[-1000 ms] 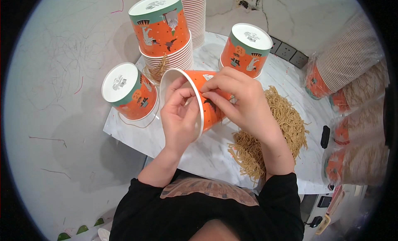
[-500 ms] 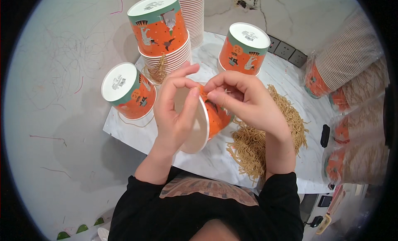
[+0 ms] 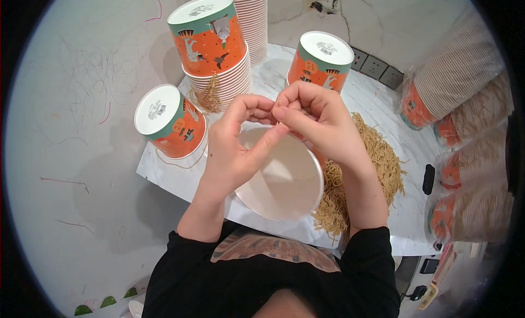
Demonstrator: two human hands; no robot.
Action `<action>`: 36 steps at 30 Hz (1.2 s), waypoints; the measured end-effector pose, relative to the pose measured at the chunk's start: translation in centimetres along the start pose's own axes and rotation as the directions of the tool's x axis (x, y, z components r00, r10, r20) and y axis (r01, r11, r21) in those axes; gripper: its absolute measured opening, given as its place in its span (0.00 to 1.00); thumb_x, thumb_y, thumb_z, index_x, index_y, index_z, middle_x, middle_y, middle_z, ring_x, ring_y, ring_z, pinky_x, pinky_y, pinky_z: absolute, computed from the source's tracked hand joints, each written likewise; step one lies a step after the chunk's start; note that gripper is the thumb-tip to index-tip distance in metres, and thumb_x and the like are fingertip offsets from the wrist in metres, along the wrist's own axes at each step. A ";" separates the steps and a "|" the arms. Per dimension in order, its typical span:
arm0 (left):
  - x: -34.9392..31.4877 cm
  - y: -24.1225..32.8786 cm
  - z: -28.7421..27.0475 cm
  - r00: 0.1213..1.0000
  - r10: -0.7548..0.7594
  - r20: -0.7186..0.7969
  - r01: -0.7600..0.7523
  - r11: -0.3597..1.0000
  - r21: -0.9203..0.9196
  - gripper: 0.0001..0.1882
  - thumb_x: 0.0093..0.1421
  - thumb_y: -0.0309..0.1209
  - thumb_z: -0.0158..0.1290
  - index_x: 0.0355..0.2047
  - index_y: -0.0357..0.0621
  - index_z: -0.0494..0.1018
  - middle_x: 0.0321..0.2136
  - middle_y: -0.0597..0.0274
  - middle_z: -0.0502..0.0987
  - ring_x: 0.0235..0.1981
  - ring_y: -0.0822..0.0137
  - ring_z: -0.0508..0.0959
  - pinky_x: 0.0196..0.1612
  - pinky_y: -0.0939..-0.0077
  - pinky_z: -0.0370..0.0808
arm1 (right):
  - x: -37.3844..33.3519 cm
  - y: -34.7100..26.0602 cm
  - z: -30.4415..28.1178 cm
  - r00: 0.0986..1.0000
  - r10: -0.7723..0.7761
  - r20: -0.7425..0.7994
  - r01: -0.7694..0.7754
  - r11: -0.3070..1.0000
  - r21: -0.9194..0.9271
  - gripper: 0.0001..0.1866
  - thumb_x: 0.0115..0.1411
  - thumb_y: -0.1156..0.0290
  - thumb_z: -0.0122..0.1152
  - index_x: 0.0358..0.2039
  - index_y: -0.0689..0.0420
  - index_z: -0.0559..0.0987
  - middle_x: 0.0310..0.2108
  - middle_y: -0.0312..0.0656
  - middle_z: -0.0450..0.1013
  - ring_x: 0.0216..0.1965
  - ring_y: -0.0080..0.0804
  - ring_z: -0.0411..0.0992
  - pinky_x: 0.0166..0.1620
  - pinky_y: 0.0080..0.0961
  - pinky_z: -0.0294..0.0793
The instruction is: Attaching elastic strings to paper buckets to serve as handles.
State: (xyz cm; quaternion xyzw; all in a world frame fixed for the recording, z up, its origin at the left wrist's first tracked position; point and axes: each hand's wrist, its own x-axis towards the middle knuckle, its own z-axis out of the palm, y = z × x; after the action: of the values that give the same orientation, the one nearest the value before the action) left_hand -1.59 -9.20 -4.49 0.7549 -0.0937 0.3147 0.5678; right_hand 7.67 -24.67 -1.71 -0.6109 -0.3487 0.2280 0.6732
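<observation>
A paper bucket [image 3: 292,181], white inside and orange outside, tilts with its mouth toward me, above the near part of the table. At its far rim my left hand [image 3: 232,146] is closed, thumb and fingertips pinching the edge. Against those fingertips my right hand [image 3: 322,121] pinches too; whatever lies between its fingers is too small or hidden to make out. Under and beside my right forearm spreads a heap of tan cords [image 3: 377,154]. An upturned orange and green bucket [image 3: 188,129] stands left of my left hand, a thin cord looped at its rim.
Behind my hands rises a stack of nested buckets [image 3: 219,85], with a few cords [image 3: 206,96] hanging on it. Another upturned bucket [image 3: 311,69] stands at the back near wall sockets [image 3: 374,66]. Bagged bucket stacks [image 3: 459,61] line the right side. A wall [image 3: 93,154] closes the left.
The bucket has turned so its mouth now faces me, showing the white inside. Both hands have come closer together at its far rim.
</observation>
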 end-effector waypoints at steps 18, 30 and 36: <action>-0.8 -2.3 -2.1 0.792 -0.386 0.472 0.605 0.394 -0.692 0.05 0.68 0.25 0.54 0.42 0.37 0.75 0.35 0.62 0.81 0.35 0.77 0.81 0.40 0.82 0.79 | -0.2 -0.8 -0.4 0.994 0.023 0.104 -0.020 0.999 -0.030 0.06 0.64 0.72 0.65 0.35 0.60 0.77 0.26 0.28 0.74 0.28 0.10 0.68 0.29 0.12 0.64; -1.0 -2.5 -1.9 0.783 -0.448 0.431 0.613 0.438 -0.657 0.05 0.69 0.27 0.53 0.40 0.38 0.74 0.34 0.64 0.80 0.34 0.79 0.78 0.36 0.85 0.75 | -0.3 -1.5 -1.2 0.834 -0.494 0.247 0.522 0.560 -0.644 0.11 0.50 0.85 0.61 0.32 0.56 0.84 0.34 0.36 0.76 0.37 0.37 0.73 0.37 0.30 0.74; -1.1 -2.7 -1.9 0.782 -0.433 0.447 0.613 0.408 -0.676 0.06 0.69 0.29 0.53 0.40 0.38 0.74 0.34 0.65 0.79 0.33 0.80 0.77 0.36 0.86 0.74 | -0.3 -1.8 -2.3 0.782 -0.539 0.315 0.543 0.338 -0.769 0.12 0.44 0.83 0.63 0.29 0.53 0.83 0.36 0.31 0.75 0.36 0.33 0.71 0.37 0.29 0.74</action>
State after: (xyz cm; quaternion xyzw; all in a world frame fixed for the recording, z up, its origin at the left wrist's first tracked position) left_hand -1.85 -6.75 -7.01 0.4380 -0.0381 -0.0341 0.8975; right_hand 9.01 -26.70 -0.03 -0.7010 -0.5958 -0.1988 0.3377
